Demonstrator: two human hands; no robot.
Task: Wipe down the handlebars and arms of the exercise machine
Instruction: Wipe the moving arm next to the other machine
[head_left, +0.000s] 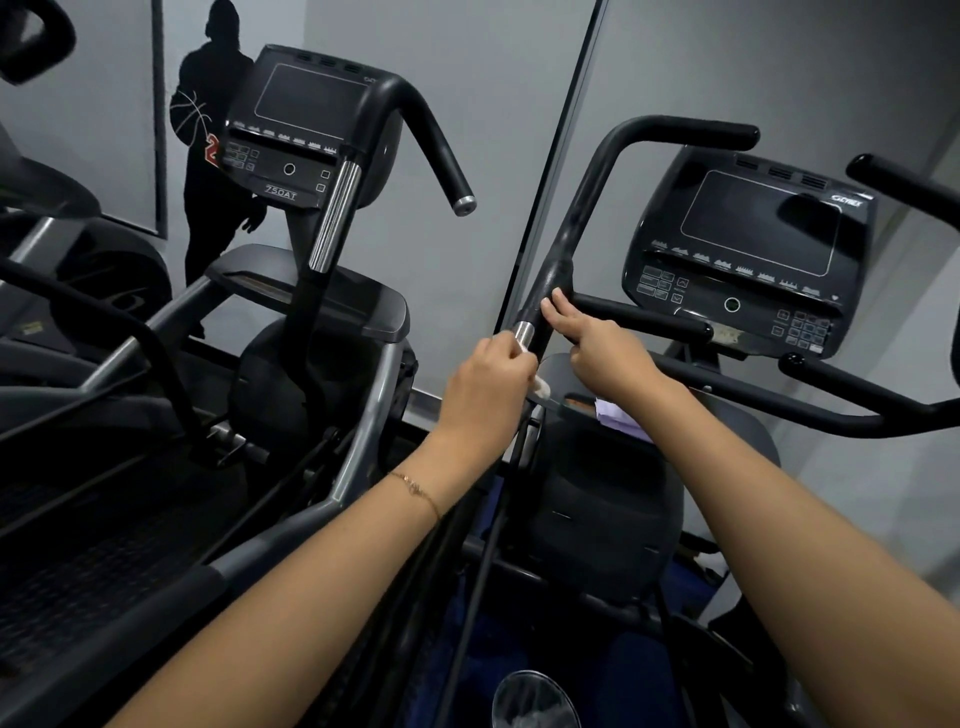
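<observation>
Here we are on the near machine: the left hand (488, 376) is curled tight around the moving arm (576, 228), just by its silver band (523, 332), with a white cloth (541, 387) bunched in the grip and a corner poking out below the palm. The right hand (605, 345) takes the same tube just above, fingers (558, 306) wrapped over the fork where the short side grip (639, 314) branches off; it looks like a steadying hold. The arm runs up from the hands to the curved top handlebar (691, 130), left of the console (748, 244). That tube looks rigid and fixed to a pivot, so it will likely swing rather than flex, and bracing it makes sense. The cloth is soft and light and should wrap the round tube easily. The polished band looks slick, while the dark grip sections above look matte and will probably drag more. The best hold is likely cloth cupped right round the tube, sliding along it. A second machine (291, 130) stands to the left, untouched.
</observation>
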